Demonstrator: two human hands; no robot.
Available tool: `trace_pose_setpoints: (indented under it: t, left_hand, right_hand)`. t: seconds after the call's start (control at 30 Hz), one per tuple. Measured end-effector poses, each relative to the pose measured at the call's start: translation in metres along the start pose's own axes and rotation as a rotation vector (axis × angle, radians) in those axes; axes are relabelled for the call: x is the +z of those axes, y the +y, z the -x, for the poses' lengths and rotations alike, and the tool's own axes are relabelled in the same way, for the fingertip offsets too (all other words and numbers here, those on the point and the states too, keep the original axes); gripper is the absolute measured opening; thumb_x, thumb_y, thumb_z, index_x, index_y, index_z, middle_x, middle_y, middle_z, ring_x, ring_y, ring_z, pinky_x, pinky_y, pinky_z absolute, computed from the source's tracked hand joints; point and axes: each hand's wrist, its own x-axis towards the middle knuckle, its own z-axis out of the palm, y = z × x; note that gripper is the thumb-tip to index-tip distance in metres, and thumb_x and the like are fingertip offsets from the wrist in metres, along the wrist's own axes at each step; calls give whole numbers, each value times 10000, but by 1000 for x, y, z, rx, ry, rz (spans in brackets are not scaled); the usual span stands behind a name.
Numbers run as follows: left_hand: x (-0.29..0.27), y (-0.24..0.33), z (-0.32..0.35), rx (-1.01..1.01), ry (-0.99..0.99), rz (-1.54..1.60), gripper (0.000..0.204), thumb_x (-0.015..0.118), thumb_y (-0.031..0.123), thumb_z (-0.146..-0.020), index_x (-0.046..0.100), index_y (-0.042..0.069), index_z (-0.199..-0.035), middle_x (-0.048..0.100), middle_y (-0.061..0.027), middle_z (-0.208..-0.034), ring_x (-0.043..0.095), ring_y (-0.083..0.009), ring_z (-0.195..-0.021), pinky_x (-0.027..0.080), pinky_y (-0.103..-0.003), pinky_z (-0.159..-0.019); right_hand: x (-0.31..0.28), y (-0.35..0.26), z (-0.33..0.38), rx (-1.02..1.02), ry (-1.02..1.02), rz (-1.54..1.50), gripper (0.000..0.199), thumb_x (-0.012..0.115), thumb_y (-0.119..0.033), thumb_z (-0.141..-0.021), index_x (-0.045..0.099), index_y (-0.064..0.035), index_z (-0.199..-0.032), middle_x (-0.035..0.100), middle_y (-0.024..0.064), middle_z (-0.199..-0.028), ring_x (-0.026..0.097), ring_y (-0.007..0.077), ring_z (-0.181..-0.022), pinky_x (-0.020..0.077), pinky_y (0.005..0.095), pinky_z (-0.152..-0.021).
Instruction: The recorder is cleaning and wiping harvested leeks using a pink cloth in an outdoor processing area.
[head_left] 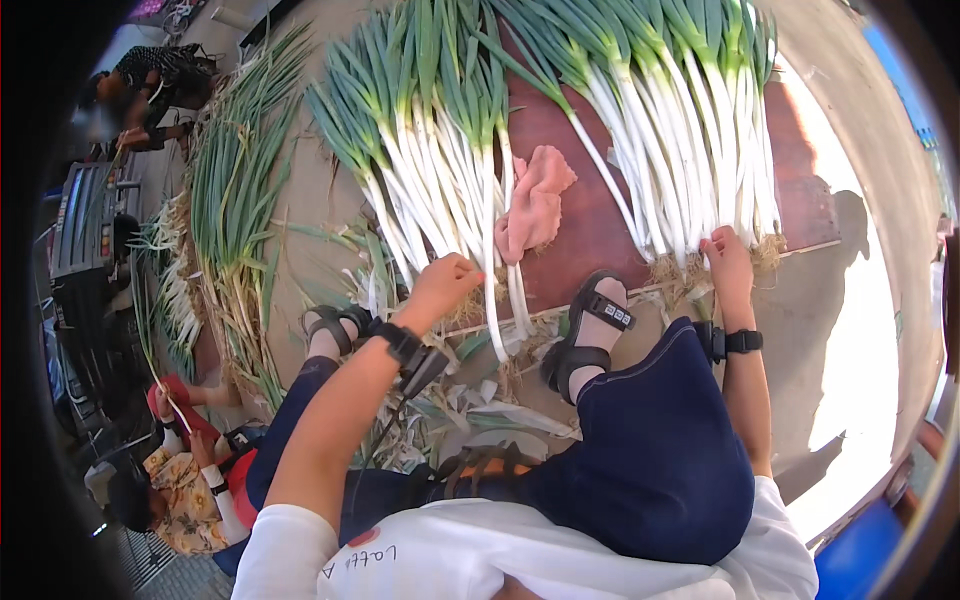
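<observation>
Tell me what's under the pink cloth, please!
Dark red board shows around the pink cloth, and a white stalk pokes out below it. Whatever the cloth covers can't be seen.

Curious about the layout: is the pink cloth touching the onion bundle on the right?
Apart. The head view shows bare reddish board between the pink cloth and the right onion bundle.

Bright daylight, white glare at right — black, curved fisheye rim
</observation>
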Motion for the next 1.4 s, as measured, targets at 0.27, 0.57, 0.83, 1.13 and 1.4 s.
trace_pose_setpoints:
  t: [0.27, 0.57, 0.83, 1.13, 1.4]
  left_hand:
    - [19, -14, -3, -183, -52, 25, 242, 651, 253, -749, 554, 34, -776, 604, -82, -708, 596, -188, -664, 455, -295, -588]
    - [-16, -20, 68, -260, -241, 1295, 230, 440, 262, -911, 492, 80, -1041, 516, 5, -756, 493, -108, -615, 442, -239, -557]
    - [-52, -16, 173, -103, -334, 1925, 421, 362, 199, -937, 284, 63, -1327, 513, 0, -818, 469, -76, -631, 390, -196, -514]
    - [-57, -29, 195, -9, -491, 1902, 204, 376, 214, -937, 439, 40, -1022, 394, 23, -691, 325, -55, -515, 273, -179, -440]
    - [-32, -34, 256, -7, -58, 965, 299, 395, 328, -919, 446, 70, -778, 371, 29, -578, 305, -76, -477, 246, -229, -432]
  right_hand:
    - [11, -95, 24, -429, -167, -339, 301, 591, -69, -762, 528, -88, -1055, 527, 98, -932, 538, 211, -752, 449, 304, -645]
    - [135, -156, -11, -988, -239, 213, 677, 594, -57, -699, 311, -184, -1301, 459, 158, -1171, 541, 353, -911, 474, 394, -714]
    - [-22, -163, -15, -104, -861, -962, 430, 551, -343, -820, 512, -59, -1141, 517, 73, -1130, 479, 150, -1046, 412, 321, -840]
    - [-186, -268, 98, -242, -1036, -1274, 429, 429, -315, -916, 403, -23, -1230, 489, 101, -1209, 475, 204, -1114, 395, 339, -923]
    - [70, -312, 260, 75, -1148, -1814, 253, 596, -153, -805, 445, -125, -1005, 474, 5, -797, 469, 132, -647, 415, 243, -559]
